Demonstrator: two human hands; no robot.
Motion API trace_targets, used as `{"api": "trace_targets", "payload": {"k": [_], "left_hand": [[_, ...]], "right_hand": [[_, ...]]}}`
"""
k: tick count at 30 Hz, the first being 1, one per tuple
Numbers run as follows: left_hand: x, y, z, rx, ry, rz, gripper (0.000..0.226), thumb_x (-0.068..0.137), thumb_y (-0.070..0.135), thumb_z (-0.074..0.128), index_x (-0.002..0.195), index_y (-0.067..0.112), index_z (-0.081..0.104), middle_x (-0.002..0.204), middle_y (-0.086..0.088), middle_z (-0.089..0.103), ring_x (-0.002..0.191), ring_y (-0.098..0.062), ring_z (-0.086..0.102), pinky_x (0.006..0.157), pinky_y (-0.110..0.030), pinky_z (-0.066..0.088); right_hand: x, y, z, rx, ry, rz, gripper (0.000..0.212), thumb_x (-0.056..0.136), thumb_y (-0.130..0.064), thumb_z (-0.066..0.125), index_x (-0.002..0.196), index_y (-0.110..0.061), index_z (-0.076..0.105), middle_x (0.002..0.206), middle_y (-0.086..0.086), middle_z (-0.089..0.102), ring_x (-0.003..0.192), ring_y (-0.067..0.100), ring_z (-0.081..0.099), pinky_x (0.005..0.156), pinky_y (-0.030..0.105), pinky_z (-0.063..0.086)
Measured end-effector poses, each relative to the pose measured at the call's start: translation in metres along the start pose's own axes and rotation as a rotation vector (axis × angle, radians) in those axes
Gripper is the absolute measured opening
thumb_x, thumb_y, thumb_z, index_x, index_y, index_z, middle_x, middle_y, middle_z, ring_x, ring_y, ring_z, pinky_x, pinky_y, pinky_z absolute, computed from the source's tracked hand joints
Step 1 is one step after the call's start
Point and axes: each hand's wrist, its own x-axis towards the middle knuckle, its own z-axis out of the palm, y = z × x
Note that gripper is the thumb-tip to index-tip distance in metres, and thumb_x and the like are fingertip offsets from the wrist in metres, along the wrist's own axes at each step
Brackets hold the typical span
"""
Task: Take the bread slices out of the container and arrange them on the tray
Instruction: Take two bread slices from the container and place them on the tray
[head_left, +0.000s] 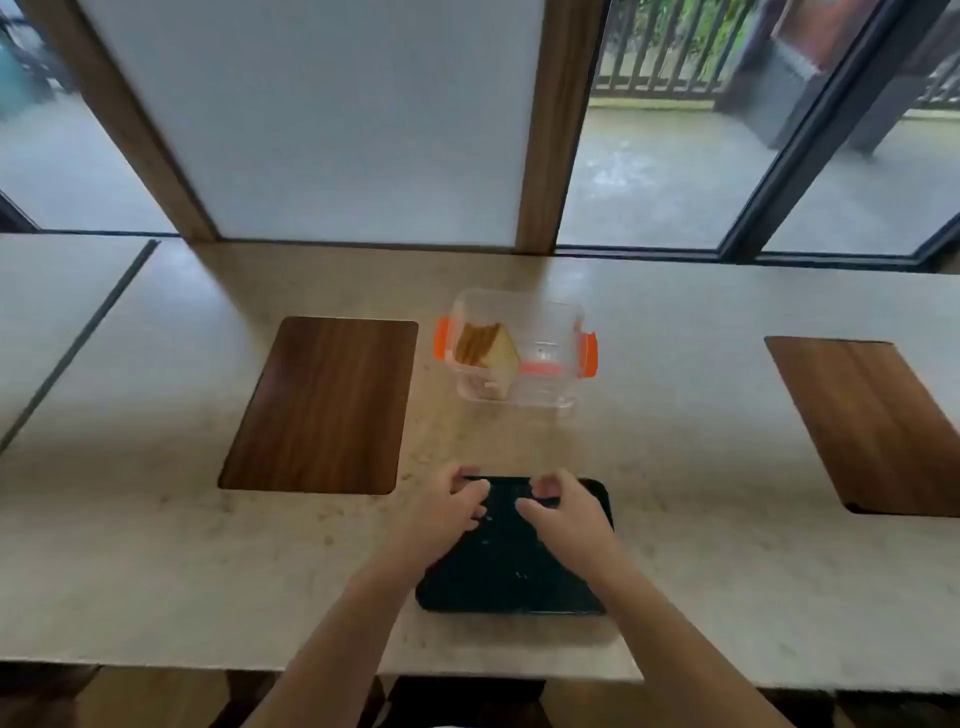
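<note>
A clear plastic container with orange clips stands in the middle of the counter, lid off. Several bread slices lean together against its left side. Nearer to me lies a black tray with nothing on it. My left hand hovers over the tray's far left corner, fingers curled and holding nothing. My right hand hovers over the tray's far right part, fingers loosely bent and apart, also holding nothing. Both hands are well short of the container.
A wooden placemat lies left of the container and another wooden placemat at the far right. The beige counter ends at windows behind and at its front edge near me.
</note>
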Motion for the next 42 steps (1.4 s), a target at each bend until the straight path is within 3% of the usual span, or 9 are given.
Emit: {"api": "trace_targets", "payload": {"k": [4, 8, 11, 15, 22, 27, 33, 37, 42], "left_hand": [[0.055, 0.035, -0.022, 0.090, 0.059, 0.073, 0.030, 0.098, 0.031, 0.058, 0.127, 0.026, 0.055, 0.111, 0.000, 0.062, 0.099, -0.015, 0.064, 0.082, -0.026, 0.054], [0.104, 0.077, -0.034, 0.164, 0.074, 0.156, 0.031, 0.095, 0.028, 0.060, 0.125, 0.019, 0.059, 0.109, 0.004, 0.065, 0.097, -0.011, 0.064, 0.075, -0.020, 0.049], [0.143, 0.106, -0.034, 0.323, 0.159, 0.178, 0.034, 0.093, 0.019, 0.061, 0.127, 0.015, 0.059, 0.112, 0.001, 0.065, 0.100, -0.015, 0.063, 0.082, -0.024, 0.048], [0.185, 0.126, -0.027, 0.467, 0.234, 0.134, 0.034, 0.092, 0.007, 0.055, 0.126, 0.010, 0.060, 0.107, -0.002, 0.065, 0.074, -0.003, 0.061, 0.058, -0.008, 0.042], [0.216, 0.130, -0.012, 0.650, 0.344, 0.115, 0.030, 0.089, -0.004, 0.050, 0.117, 0.004, 0.058, 0.095, -0.009, 0.064, 0.075, -0.018, 0.061, 0.043, -0.013, 0.040], [0.228, 0.125, -0.006, 0.773, 0.345, 0.103, 0.021, 0.093, 0.002, 0.051, 0.105, 0.003, 0.068, 0.096, 0.002, 0.052, 0.066, -0.014, 0.048, 0.048, -0.016, 0.028], [0.238, 0.121, -0.005, 0.807, 0.314, 0.066, 0.016, 0.093, 0.013, 0.053, 0.089, 0.008, 0.068, 0.106, -0.006, 0.061, 0.061, -0.008, 0.047, 0.047, -0.017, 0.027], [0.240, 0.123, -0.003, 0.833, 0.302, 0.048, 0.016, 0.093, 0.013, 0.053, 0.079, 0.010, 0.060, 0.072, 0.003, 0.054, 0.070, -0.021, 0.055, 0.043, -0.018, 0.027], [0.241, 0.123, 0.005, 0.919, 0.296, 0.105, 0.022, 0.092, 0.015, 0.052, 0.092, 0.001, 0.069, 0.108, -0.020, 0.064, 0.095, -0.031, 0.062, 0.074, -0.035, 0.047]], "right_hand": [[0.060, -0.036, -0.016, 0.042, 0.041, -0.033, 0.033, 0.088, -0.034, 0.069, 0.118, -0.022, 0.059, 0.109, -0.008, 0.062, 0.103, 0.014, 0.062, 0.087, 0.034, 0.055], [0.122, -0.064, -0.038, -0.030, 0.085, -0.136, 0.029, 0.089, -0.027, 0.070, 0.116, -0.018, 0.061, 0.109, -0.004, 0.064, 0.094, 0.007, 0.062, 0.072, 0.015, 0.045], [0.170, -0.082, -0.054, -0.077, 0.087, -0.167, 0.031, 0.089, -0.020, 0.069, 0.119, -0.010, 0.065, 0.117, 0.005, 0.069, 0.099, 0.016, 0.066, 0.083, 0.027, 0.054], [0.227, -0.093, -0.061, -0.187, -0.020, -0.133, 0.041, 0.089, -0.018, 0.066, 0.129, -0.008, 0.062, 0.131, 0.007, 0.066, 0.118, 0.024, 0.062, 0.104, 0.039, 0.048], [0.281, -0.090, -0.042, -0.133, -0.114, -0.056, 0.040, 0.088, -0.036, 0.067, 0.123, -0.021, 0.058, 0.114, 0.005, 0.069, 0.094, 0.024, 0.067, 0.084, 0.043, 0.057], [0.299, -0.085, -0.027, -0.066, -0.067, 0.026, 0.065, 0.082, -0.050, 0.073, 0.132, -0.014, 0.054, 0.124, 0.008, 0.065, 0.101, 0.028, 0.066, 0.084, 0.044, 0.056], [0.299, -0.079, -0.023, -0.026, -0.099, 0.081, 0.048, 0.076, -0.050, 0.075, 0.104, -0.020, 0.050, 0.096, 0.003, 0.063, 0.087, 0.025, 0.066, 0.075, 0.041, 0.057], [0.297, -0.073, -0.024, -0.008, -0.105, 0.114, 0.045, 0.079, -0.044, 0.070, 0.108, -0.016, 0.051, 0.102, 0.006, 0.066, 0.091, 0.027, 0.067, 0.081, 0.046, 0.059], [0.294, -0.069, -0.032, 0.028, -0.146, 0.193, 0.066, 0.077, -0.043, 0.062, 0.130, -0.006, 0.048, 0.112, 0.013, 0.069, 0.089, 0.028, 0.071, 0.079, 0.047, 0.062]]}}
